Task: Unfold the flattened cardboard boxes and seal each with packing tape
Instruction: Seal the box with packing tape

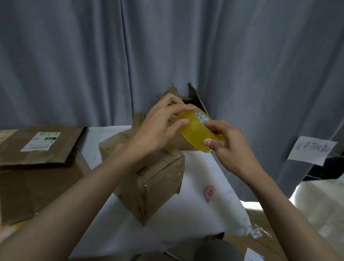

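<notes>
Tape roll is held up in mid-air at centre frame, just above the assembled cardboard box sitting on the white surface. Left hand has its fingers curled round the roll's left edge, thumb pressed on the face; right hand pinches the lower right side, likely hunting for the tape end.

Biggest risk, probably: the loose end can't be found or gets split lengthwise when picked at, so a skinny strip would be peeled off. Clear tape also sticks back on itself easily.

Roll is tilted, its core opening facing upper right, its wide face running from upper left down to lower right. Flattened boxes are left waiting at left frame.
</notes>
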